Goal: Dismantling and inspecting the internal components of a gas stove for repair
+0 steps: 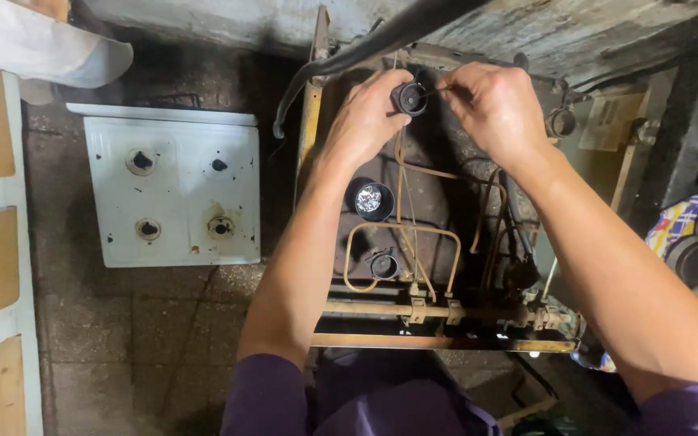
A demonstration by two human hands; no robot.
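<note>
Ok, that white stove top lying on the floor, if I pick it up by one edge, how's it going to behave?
The white stove top looks like a thin, flat sheet-metal panel, so it is probably stiff but may flex a little when lifted by one edge. It seems light for its width. Its glossy enamel looks chipped and stained, so it could be slippery and might chip further if knocked.

We see the opened stove body on the floor, with its lifted-off top panel lying flat to its left, apart from it. Both our hands meet at the far end of the stove: the left hand and right hand sit either side of a burner cup. Two more burner cups lie nearer us, among the tubes. A hose crosses behind.
</note>
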